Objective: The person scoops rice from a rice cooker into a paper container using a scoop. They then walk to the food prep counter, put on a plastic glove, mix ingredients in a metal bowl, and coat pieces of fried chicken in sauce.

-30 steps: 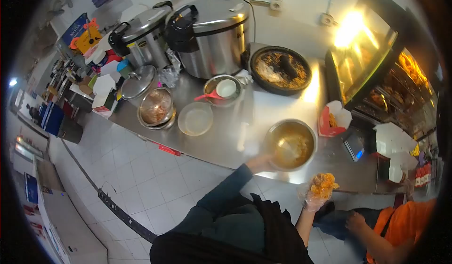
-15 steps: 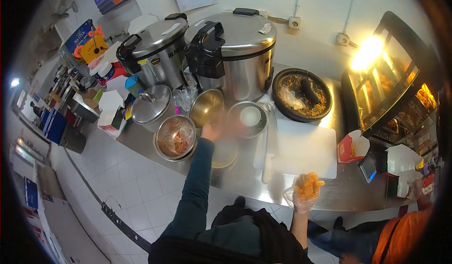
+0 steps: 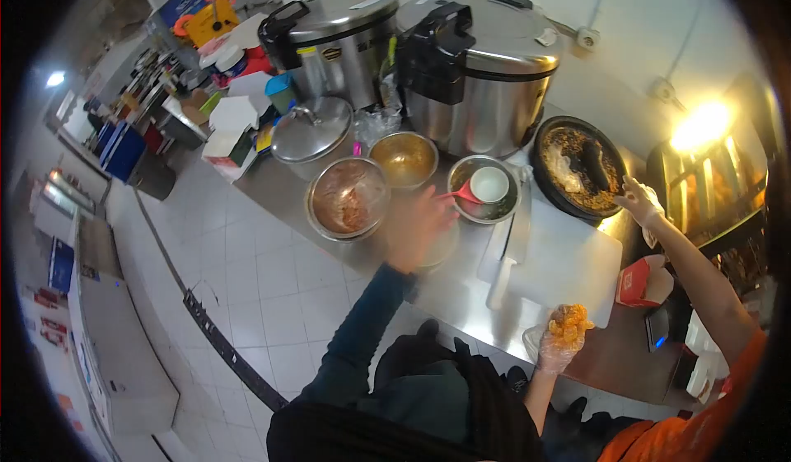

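Note:
My right hand (image 3: 557, 351), in a clear plastic glove, is closed around a piece of orange-brown battered food (image 3: 570, 323) near the counter's front edge. My bare left hand (image 3: 414, 229) is blurred over a round translucent lid (image 3: 439, 246), its fingers by the red handle of a ladle (image 3: 488, 186) lying in a metal bowl (image 3: 503, 215); whether it grips the handle is unclear. Behind it stands a metal bowl with yellowish liquid (image 3: 404, 159). A bowl of reddish contents (image 3: 348, 198) sits to the left. A knife (image 3: 504, 272) lies along the white cutting board (image 3: 564, 256).
Two large steel cookers (image 3: 486, 91) stand at the back. A co-worker's gloved hand (image 3: 641, 205) reaches over a dark stone mortar (image 3: 581, 169). Right of the board are a red-and-white box (image 3: 643, 283), a scale (image 3: 657, 328) and a lit food warmer (image 3: 709, 182).
The bowl with yellowish liquid went from the front of the board to beside the cookers, and my left hand left it, moving right toward the ladle. The co-worker's arm has reached in.

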{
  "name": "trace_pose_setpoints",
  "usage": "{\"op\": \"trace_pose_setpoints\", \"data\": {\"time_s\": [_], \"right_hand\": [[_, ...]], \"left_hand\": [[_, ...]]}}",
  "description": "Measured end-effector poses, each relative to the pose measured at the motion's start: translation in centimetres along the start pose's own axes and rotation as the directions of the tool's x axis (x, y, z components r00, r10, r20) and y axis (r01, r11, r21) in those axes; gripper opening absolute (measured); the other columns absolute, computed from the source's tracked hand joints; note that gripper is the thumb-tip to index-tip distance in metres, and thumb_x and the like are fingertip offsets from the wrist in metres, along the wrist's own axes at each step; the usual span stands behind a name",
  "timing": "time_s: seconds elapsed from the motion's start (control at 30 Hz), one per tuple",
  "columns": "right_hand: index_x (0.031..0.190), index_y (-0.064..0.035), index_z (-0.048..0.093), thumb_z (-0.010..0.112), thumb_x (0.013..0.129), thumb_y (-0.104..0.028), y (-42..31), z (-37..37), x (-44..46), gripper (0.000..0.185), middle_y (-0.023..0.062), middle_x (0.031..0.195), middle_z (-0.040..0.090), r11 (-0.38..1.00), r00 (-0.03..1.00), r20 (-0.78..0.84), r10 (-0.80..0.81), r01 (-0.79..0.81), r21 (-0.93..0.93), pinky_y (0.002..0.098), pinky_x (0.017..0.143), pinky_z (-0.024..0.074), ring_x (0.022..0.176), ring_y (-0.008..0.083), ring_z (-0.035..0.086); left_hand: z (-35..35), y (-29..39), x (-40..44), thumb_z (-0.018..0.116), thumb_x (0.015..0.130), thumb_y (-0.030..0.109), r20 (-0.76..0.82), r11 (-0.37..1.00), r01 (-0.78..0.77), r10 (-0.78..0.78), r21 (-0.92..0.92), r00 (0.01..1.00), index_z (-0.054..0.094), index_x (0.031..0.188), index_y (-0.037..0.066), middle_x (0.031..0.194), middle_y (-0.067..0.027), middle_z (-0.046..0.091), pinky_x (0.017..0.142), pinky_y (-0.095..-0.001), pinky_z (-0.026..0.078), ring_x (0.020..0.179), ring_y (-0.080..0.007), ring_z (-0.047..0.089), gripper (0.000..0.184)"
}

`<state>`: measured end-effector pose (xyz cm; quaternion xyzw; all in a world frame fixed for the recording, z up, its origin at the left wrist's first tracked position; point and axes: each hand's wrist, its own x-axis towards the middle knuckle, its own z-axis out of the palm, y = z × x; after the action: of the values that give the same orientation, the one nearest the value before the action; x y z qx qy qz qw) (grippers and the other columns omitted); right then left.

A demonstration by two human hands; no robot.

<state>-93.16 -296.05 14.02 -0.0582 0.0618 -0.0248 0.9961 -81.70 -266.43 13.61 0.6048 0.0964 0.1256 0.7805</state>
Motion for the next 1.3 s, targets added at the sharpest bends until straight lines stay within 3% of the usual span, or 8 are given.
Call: {"op": "trace_pose_setpoints", "data": {"time_s": [0.1,0.2,0.47,0.53,0.6,0.67,1.0,1.3], "right_hand": [[0.09,-0.0025,0.046,0.048,0.078,-0.021,1.5,0.5,1.2,0.021,0.0096,0.078,0.045,0.992,0.985,-0.17,-0.021,0.0,-0.124,0.0282,0.058,0.0393,0.069,0.0197,0.041],[0.091,-0.0025,0.046,0.047,0.078,-0.02,3.4,0.7,2.4,0.022,0.0101,0.08,0.045,0.987,0.988,-0.117,0.103,-0.116,-0.115,0.0289,0.06,0.0412,0.069,0.0202,0.044],[0.095,-0.0024,0.044,0.045,0.079,-0.02,7.5,2.0,2.2,0.024,0.0109,0.082,0.046,0.975,0.983,0.029,0.181,-0.176,-0.137,0.03,0.063,0.0451,0.071,0.0203,0.046],[0.096,-0.0027,0.044,0.043,0.08,-0.02,8.3,0.7,1.5,0.024,0.011,0.083,0.047,0.697,0.981,0.124,-0.148,0.192,-0.691,0.0302,0.062,0.0447,0.071,0.021,0.046],[0.096,-0.0029,0.044,0.042,0.081,-0.021,8.4,0.9,1.5,0.024,0.011,0.083,0.047,0.704,0.97,0.18,-0.161,0.24,-0.669,0.03,0.061,0.0441,0.071,0.021,0.045],[0.096,-0.0029,0.044,0.041,0.081,-0.022,8.1,1.9,1.4,0.025,0.0108,0.083,0.047,0.993,0.975,0.196,0.102,-0.086,-0.086,0.0296,0.059,0.0432,0.07,0.0205,0.045],[0.093,-0.0027,0.046,0.045,0.08,-0.021,12.2,0.9,-0.9,0.023,0.0087,0.081,0.046,1.0,0.998,0.056,0.012,-0.011,-0.024,0.0276,0.062,0.0393,0.072,0.019,0.043],[0.094,-0.002,0.047,0.049,0.078,-0.02,14.1,0.8,-3.4,0.024,0.0087,0.082,0.049,0.997,0.997,-0.04,-0.072,0.072,0.0,0.0294,0.061,0.0403,0.071,0.0195,0.045]], "left_hand": [[-4.4,5.3,-0.9,0.046,0.08,0.008,-0.121,0.76,-0.407,0.53,0.506,0.839,0.054,0.092,0.001,0.086,-0.0099,0.058,0.069,-0.028,0.043,0.08,-0.0199,0.056,0.016],[-13.4,6.2,3.5,0.048,0.078,0.009,-0.08,0.411,-0.317,0.707,0.855,0.702,0.055,0.096,0.004,0.086,-0.0117,0.059,0.069,-0.0292,0.043,0.08,-0.0219,0.056,0.02],[-19.5,5.9,13.6,0.058,0.071,0.017,0.273,0.257,-0.283,0.076,0.924,0.959,0.055,0.092,0.004,0.08,-0.0147,0.058,0.065,-0.0335,0.042,0.073,-0.0262,0.055,0.024],[-20.3,5.6,14.5,0.059,0.071,0.017,0.337,0.23,-0.326,-0.009,0.917,0.941,0.053,0.087,0.003,0.077,-0.0144,0.056,0.064,-0.0337,0.041,0.072,-0.0263,0.054,0.023],[-20.7,5.9,15.8,0.059,0.07,0.017,0.416,0.261,-0.396,-0.027,0.881,0.909,0.049,0.084,0.002,0.074,-0.0136,0.055,0.063,-0.034,0.04,0.071,-0.0262,0.053,0.022],[-19.4,7.9,15.4,0.059,0.071,0.017,0.458,0.259,-0.425,-0.082,0.867,0.885,0.045,0.083,0.003,0.07,-0.0135,0.053,0.061,-0.0343,0.039,0.069,-0.0267,0.053,0.023],[-13.8,10.9,19.1,0.053,0.077,0.018,0.178,0.585,0.002,-0.25,0.811,0.952,0.042,0.095,0.003,0.072,-0.0067,0.049,0.038,-0.0276,0.042,0.057,-0.0134,0.049,0.026],[-12.3,0.9,27.0,0.059,0.07,0.027,0.183,0.098,-0.172,-0.128,0.98,0.975,0.046,0.097,-0.006,0.099,-0.0227,0.052,0.07,-0.0404,0.045,0.089,-0.0339,0.053,0.044]]}}
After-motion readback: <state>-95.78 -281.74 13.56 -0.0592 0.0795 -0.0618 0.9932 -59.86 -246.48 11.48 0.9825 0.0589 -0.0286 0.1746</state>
